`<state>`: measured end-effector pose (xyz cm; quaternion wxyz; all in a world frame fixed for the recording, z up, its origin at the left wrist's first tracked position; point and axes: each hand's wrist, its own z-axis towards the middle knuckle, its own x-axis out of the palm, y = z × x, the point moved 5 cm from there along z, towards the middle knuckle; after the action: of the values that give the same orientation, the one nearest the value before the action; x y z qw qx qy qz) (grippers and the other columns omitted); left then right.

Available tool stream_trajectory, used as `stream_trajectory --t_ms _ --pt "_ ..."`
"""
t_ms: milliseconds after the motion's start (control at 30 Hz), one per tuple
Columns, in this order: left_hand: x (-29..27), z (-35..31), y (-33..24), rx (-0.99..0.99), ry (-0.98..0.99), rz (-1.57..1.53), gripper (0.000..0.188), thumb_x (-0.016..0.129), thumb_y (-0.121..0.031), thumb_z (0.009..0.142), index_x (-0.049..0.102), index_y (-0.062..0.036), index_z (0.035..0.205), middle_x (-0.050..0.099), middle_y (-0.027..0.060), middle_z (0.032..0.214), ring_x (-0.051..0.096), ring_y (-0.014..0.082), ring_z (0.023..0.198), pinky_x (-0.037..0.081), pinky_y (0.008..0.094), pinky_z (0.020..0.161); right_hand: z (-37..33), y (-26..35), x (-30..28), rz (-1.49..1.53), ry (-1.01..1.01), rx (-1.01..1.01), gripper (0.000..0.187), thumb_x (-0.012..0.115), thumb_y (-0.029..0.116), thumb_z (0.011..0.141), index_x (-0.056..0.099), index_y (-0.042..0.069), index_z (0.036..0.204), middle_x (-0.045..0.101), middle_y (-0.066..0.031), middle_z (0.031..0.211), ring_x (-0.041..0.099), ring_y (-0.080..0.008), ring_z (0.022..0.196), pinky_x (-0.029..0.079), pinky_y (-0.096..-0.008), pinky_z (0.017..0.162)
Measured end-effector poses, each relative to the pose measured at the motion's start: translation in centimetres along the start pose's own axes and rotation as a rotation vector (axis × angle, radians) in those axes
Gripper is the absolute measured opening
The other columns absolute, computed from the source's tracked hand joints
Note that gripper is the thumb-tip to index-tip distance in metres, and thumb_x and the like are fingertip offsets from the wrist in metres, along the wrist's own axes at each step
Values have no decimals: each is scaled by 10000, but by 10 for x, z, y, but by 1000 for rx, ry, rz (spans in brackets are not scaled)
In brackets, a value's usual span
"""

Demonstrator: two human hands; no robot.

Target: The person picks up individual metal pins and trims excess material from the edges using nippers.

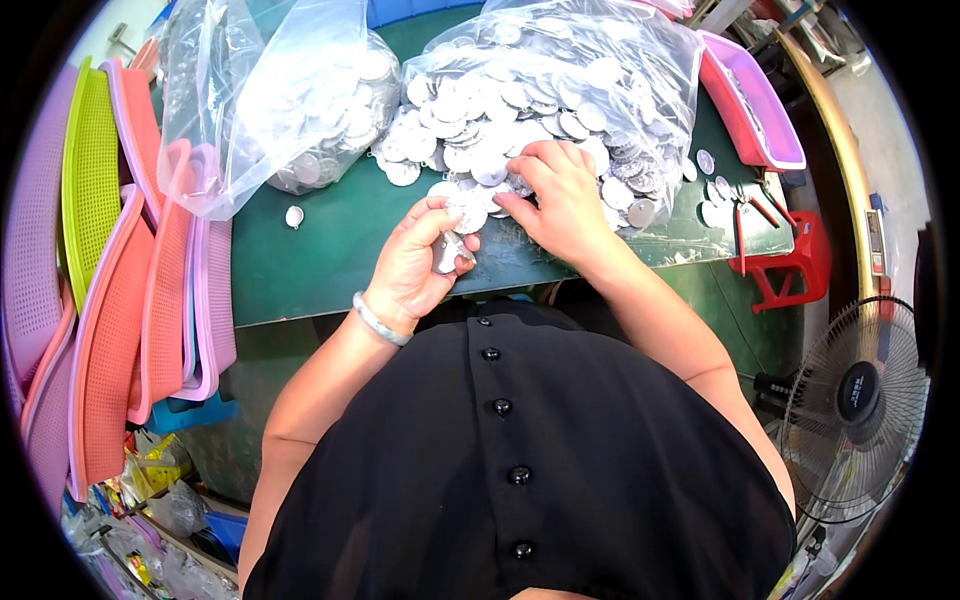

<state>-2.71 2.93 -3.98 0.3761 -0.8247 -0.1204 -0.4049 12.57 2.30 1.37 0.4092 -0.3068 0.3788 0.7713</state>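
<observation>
My left hand [412, 262] is closed around a few silver metal discs [447, 257] near the front edge of the green table. My right hand [563, 203] rests at the front of a big pile of round silver discs [468, 130], its fingers bent and the thumb apart from the forefinger. Its fingertips touch discs in the pile; no disc clearly lies gripped in it. Small loops show on some discs. The pile spills out of a large clear plastic bag [640, 70]. Other discs lie between the two hands.
A second clear bag [330, 110] of discs stands at the left, with one loose disc [294, 216] before it. Red-handled pliers [740, 235] lie at the table's right edge, near a pink tray [755, 100]. Stacked plastic baskets [110, 330], a red stool [800, 265] and a fan [855, 400] flank the table.
</observation>
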Motion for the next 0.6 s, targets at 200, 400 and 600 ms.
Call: stream_trajectory --t_ms 200,400,600 --pt "-2 0 -2 11 -27 -46 151 557 -101 803 488 -100 938 544 37 836 525 172 687 382 228 498 5 5 4 -71 5 -2 276 714 217 619 585 72 815 524 -44 860 474 -232 850 319 -364 778" --pt "-5 0 -5 35 8 -109 162 547 -120 787 498 -83 937 546 55 853 525 184 705 400 255 513 8 7 6 -94 -17 14 271 717 203 613 562 75 794 518 -38 831 475 -231 828 319 -356 767" --pt "-5 0 -13 44 216 -263 197 527 -206 796 546 -39 899 544 81 890 525 196 749 458 317 626 10 8 5 -135 -32 -5 277 711 214 611 554 75 794 509 -48 824 471 -232 829 318 -360 764"
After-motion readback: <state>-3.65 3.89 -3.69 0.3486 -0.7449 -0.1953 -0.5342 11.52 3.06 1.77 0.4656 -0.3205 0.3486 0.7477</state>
